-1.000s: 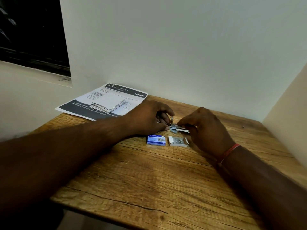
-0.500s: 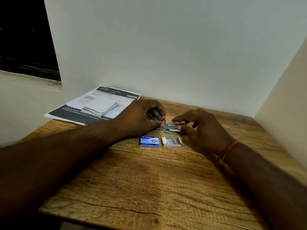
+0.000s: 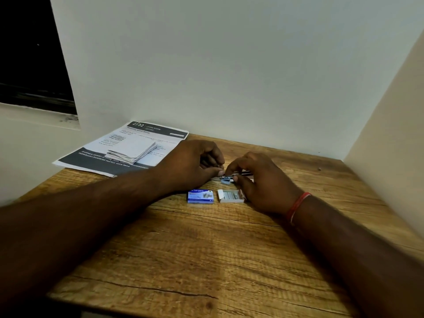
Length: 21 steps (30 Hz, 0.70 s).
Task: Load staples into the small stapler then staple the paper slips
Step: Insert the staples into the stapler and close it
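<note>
A small blue-and-metal stapler lies on the wooden table between my hands, mostly hidden by fingers. My left hand grips its left end with curled fingers and thumb. My right hand pinches its right part from above. Just in front lie a blue staple box sleeve and its open white tray of staples. A stack of white paper slips rests at the back left.
A printed instruction sheet lies under the slips, overhanging the table's left edge. White walls close the table at the back and right. A red thread band circles my right wrist. A dark window opening is at upper left.
Both hands stay on the stapler with only small finger shifts. My head has moved, so the view shifted slightly. The boxes and slips have not moved.
</note>
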### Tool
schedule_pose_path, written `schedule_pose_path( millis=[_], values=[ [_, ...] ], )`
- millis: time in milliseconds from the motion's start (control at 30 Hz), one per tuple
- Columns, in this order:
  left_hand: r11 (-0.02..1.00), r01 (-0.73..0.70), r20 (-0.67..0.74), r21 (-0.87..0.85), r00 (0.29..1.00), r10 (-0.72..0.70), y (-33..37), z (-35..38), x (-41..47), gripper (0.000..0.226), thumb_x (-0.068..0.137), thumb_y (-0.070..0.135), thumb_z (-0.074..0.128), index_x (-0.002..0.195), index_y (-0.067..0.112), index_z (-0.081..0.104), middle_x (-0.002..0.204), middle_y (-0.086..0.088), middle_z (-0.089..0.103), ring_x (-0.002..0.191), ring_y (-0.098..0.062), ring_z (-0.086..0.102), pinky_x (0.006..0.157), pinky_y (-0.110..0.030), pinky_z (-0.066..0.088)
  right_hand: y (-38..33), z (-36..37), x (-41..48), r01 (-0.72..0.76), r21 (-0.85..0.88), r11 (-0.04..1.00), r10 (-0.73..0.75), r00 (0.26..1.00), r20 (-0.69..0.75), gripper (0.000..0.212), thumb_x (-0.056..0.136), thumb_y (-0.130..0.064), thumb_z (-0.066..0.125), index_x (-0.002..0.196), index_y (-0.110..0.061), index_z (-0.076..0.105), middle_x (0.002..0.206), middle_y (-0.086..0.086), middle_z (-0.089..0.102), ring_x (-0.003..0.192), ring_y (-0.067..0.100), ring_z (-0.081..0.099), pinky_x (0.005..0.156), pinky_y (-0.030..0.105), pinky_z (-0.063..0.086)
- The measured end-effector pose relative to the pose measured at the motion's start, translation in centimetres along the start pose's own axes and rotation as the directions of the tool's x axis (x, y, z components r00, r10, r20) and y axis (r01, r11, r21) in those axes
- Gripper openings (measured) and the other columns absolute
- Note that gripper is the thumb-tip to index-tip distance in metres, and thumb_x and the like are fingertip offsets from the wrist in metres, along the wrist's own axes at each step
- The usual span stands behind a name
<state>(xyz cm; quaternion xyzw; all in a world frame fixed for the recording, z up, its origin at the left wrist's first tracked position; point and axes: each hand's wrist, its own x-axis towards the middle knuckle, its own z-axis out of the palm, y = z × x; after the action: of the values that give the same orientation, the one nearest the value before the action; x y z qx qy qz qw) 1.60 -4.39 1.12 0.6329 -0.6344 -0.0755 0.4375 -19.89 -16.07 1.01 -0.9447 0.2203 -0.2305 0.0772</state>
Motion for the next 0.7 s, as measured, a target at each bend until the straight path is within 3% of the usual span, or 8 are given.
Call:
schedule_pose_path(
  millis=[267,400,533,700],
  values=[
    [1.0,0.006,-0.004,0.003,1.0,-0.006,-0.2,-0.1,0.1,0.023,0.087,0.018,0.097,0.098,0.027,0.079,0.091,0.01,0.084,0.089,-0.004,0.081,0.09,-0.034,0.069,1.5,-1.2,-0.5,-0.035,0.024,0.999,0.036,0.999,-0.024,0.01,0.103,-0.029,0.074,0.109,-0.038,0.073,0.107,-0.018,0.07,0.102,0.011,0.059,0.088,0.038,0.052],
    [1.0,0.004,0.003,-0.003,1.0,-0.004,-0.2,-0.1,0.0,0.027,0.087,0.016,0.096,0.103,0.027,0.077,0.093,0.01,0.085,0.091,-0.004,0.082,0.092,-0.035,0.068,1.5,-1.1,-0.6,-0.082,0.094,0.992,0.087,0.995,-0.056,0.014,0.102,-0.023,0.078,0.106,-0.036,0.08,0.099,-0.017,0.075,0.093,0.002,0.065,0.077,0.028,0.052],
    [0.999,0.002,-0.016,-0.033,1.0,-0.003,-0.4,0.2,0.1,0.031,0.087,0.02,0.097,0.107,0.029,0.074,0.093,0.01,0.086,0.094,-0.004,0.082,0.096,-0.034,0.067,1.2,-1.2,-1.0,-0.137,0.198,0.971,0.157,0.984,-0.087,0.014,0.099,-0.019,0.082,0.101,-0.033,0.086,0.092,-0.016,0.079,0.088,0.004,0.071,0.072,0.018,0.055],
    [0.998,-0.063,-0.03,0.001,0.998,0.063,0.2,0.7,0.0,0.015,0.091,0.018,0.093,0.096,0.028,0.084,0.093,0.014,0.084,0.093,0.002,0.078,0.086,-0.012,0.059,0.6,-1.1,-1.2,-0.15,0.317,0.937,0.196,0.973,-0.119,0.017,0.095,-0.01,0.086,0.094,-0.027,0.09,0.085,-0.017,0.082,0.086,-0.004,0.076,0.069,0.008,0.056]
  ],
)
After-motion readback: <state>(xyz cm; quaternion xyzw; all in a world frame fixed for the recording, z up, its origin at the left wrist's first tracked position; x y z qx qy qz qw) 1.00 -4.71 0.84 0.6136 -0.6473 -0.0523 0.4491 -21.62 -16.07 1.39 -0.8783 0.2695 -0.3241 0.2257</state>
